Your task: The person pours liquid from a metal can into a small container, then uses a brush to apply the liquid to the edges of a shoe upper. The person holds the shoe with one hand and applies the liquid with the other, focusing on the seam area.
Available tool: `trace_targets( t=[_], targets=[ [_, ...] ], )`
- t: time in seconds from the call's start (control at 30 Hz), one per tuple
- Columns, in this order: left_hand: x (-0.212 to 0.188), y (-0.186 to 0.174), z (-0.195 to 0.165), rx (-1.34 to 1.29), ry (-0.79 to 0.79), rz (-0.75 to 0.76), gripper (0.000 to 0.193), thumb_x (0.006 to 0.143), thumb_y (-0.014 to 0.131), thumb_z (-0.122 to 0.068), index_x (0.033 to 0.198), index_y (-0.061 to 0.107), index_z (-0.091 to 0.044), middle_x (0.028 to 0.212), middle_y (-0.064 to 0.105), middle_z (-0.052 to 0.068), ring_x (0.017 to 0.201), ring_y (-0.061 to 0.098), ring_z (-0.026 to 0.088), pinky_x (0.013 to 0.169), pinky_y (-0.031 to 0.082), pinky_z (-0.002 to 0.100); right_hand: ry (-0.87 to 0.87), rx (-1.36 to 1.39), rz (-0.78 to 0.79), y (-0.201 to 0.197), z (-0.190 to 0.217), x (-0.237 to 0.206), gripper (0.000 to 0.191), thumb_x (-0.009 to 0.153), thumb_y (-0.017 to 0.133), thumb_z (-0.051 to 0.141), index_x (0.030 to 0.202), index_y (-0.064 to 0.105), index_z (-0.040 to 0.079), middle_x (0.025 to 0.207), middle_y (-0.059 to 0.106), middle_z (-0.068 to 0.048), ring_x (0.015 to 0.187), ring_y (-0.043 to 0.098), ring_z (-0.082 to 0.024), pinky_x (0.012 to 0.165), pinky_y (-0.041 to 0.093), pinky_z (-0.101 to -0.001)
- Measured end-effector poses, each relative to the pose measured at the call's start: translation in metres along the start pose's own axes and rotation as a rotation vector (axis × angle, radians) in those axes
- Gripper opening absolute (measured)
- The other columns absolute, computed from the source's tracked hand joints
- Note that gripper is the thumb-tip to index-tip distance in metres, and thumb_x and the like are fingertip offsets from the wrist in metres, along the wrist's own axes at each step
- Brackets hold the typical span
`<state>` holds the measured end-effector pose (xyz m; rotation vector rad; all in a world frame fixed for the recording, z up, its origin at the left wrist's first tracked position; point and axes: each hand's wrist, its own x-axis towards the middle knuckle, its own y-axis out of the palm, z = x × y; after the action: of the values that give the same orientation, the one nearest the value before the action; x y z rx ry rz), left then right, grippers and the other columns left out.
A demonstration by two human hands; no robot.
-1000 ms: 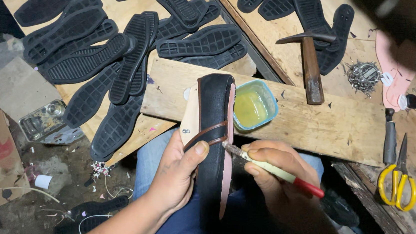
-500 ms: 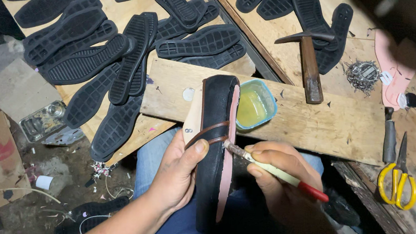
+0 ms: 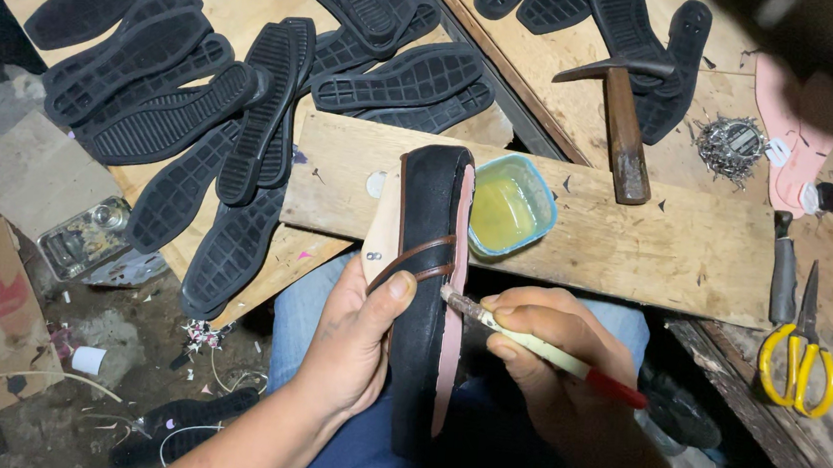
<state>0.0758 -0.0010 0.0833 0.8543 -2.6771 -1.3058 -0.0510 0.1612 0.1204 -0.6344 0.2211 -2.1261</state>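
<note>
My left hand [image 3: 352, 344] is wrapped around the black sandal [image 3: 426, 295] that stands on edge over my lap, thumb pressed across its brown strap [image 3: 420, 256] and palm against its pale underside. Just to the right of it, my right hand [image 3: 538, 340] is clenched on a thin brush [image 3: 528, 340] with a cream handle and red end; its bristles touch the sandal's edge where the pink insole layer [image 3: 455, 298] shows, just beside my left thumb. Beyond both hands the toe of the sandal leans on a wooden plank [image 3: 637, 238] that lies across the surface. Right past my right hand's knuckles, on that plank and touching the sandal's toe end, sits a small blue tub [image 3: 511, 207] of yellowish glue. Farther out from my right hand a hammer [image 3: 622, 122] with a wooden handle lies partly on the plank, and a heap of small nails [image 3: 731, 146] rests near it. Off to the right of my right hand lie yellow-handled scissors [image 3: 801, 343] and, just beside them, a dark-handled tool [image 3: 784, 271]. Beyond my left hand, many black rubber outsoles [image 3: 196, 114] lie overlapping on the wooden surface [image 3: 254, 19], tread up. Below and left of my left hand, scraps of cardboard [image 3: 25, 175] lie on the dirty floor [image 3: 116, 338].
</note>
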Motion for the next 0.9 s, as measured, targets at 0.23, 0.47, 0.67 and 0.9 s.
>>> trace_targets(
  t=[0.23,0.47,0.67,0.9],
  targets=[
    [0.001,-0.002,0.003,-0.011,-0.012,-0.047,0.049,0.095,0.070,-0.027,0.133,0.053,-0.002,0.119,0.066,0.010,0.105,0.065,0.015,0.092,0.056,0.035,-0.053,-0.002,0.033,0.001,-0.001,0.000,0.021,0.098,0.068,0.009,0.117,0.059,0.006,0.113,0.071,-0.016,0.103,0.075,-0.023,0.087,0.064,-0.0334],
    [0.002,-0.004,0.003,-0.030,-0.003,-0.068,0.050,0.095,0.069,-0.027,0.136,0.051,-0.003,0.124,0.065,0.010,0.110,0.064,0.016,0.096,0.055,0.036,-0.062,-0.021,0.049,0.002,0.000,-0.002,0.024,0.096,0.070,0.007,0.117,0.058,0.005,0.111,0.070,-0.016,0.099,0.074,-0.024,0.084,0.062,-0.0329],
    [0.004,-0.003,0.000,-0.013,-0.015,-0.071,0.050,0.096,0.068,-0.027,0.136,0.052,-0.002,0.122,0.066,0.011,0.106,0.065,0.017,0.093,0.056,0.037,-0.082,-0.015,0.071,0.001,0.003,-0.003,0.024,0.096,0.071,0.008,0.116,0.059,0.006,0.111,0.071,-0.016,0.097,0.075,-0.024,0.083,0.061,-0.0329],
    [0.007,-0.005,0.002,0.007,0.007,-0.085,0.046,0.097,0.064,-0.024,0.136,0.053,-0.003,0.123,0.067,0.009,0.109,0.065,0.015,0.096,0.055,0.035,0.011,0.146,0.189,-0.011,-0.005,-0.016,0.023,0.092,0.076,0.010,0.112,0.065,0.005,0.107,0.074,-0.014,0.092,0.076,-0.021,0.077,0.061,-0.0325]
  ],
)
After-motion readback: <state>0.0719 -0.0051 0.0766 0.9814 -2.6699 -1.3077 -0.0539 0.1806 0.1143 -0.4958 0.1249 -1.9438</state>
